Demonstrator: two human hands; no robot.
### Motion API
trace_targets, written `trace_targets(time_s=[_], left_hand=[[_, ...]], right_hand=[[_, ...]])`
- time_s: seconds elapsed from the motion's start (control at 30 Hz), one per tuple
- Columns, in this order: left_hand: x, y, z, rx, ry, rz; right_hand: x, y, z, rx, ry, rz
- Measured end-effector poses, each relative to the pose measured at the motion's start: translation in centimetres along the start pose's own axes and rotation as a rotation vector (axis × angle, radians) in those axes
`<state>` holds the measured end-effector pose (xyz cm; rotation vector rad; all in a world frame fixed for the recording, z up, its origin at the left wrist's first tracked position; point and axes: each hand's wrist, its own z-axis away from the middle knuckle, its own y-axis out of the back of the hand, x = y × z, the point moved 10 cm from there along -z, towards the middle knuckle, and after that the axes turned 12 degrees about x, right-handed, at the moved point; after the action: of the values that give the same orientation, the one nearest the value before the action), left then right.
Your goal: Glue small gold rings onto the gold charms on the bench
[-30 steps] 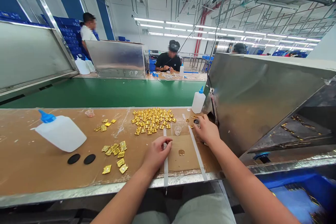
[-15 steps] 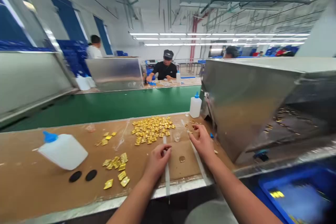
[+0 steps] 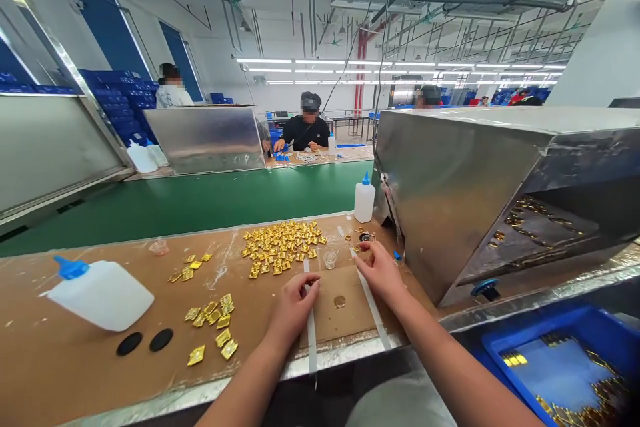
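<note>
"Right hand (image 3: 383,273) has drawn back from the dark-rimmed round piece (image 3: 367,237)."

"From the left?"

"White bottle (image 3: 103,295), gold pieces (image 3: 227,307), then the left hand (image 3: 294,301), fingertips close together; I can't tell if they hold anything. Clear cup (image 3: 330,259), in the way: better reached around. Small disc (image 3: 340,302) on cardboard (image 3: 325,323). Gold ring (image 3: 357,249) by the right fingertips, narrowly spread; whether gripped, unclear. Light, level fingers would suit it."

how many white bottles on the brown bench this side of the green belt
2: one white bottle at the left, beyond the black discs, and a second bottle at the far edge, beside the metal box, which may hide others.
</note>
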<state>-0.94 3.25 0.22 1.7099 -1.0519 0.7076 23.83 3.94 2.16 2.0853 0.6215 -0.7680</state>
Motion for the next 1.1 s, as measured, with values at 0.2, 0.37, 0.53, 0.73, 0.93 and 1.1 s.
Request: trace_targets(time_s=[0.2, 0.37, 0.53, 0.73, 0.93, 1.1], left_hand=[[-0.2, -0.1, 0.0, 0.009, -0.007, 0.006], [-0.1, 0.0, -0.2, 0.03, -0.029, -0.003], [-0.1, 0.2, -0.2, 0.068, -0.052, -0.021], [-0.4, -0.2, 0.1, 0.041, -0.067, -0.038], [0.2, 0.0, 0.5, 0.035, -0.1, -0.066], [1.1, 0.1, 0.8, 0.029, -0.146, -0.115]], right_hand=[[-2.4, -6.2, 0.0, -0.2, 0.007, -0.014], [-3.7, -7.5, -0.5, -0.213, 0.063, -0.05], [-6.4, -6.1, 1.6, -0.228, 0.155, -0.096], [-8.3, -5.6, 4.2, -0.277, 0.233, -0.17], [-7.9, -4.7, 5.1, -0.32, 0.286, -0.249], [-6.4, -4.0, 4.7, -0.245, 0.244, -0.019]])
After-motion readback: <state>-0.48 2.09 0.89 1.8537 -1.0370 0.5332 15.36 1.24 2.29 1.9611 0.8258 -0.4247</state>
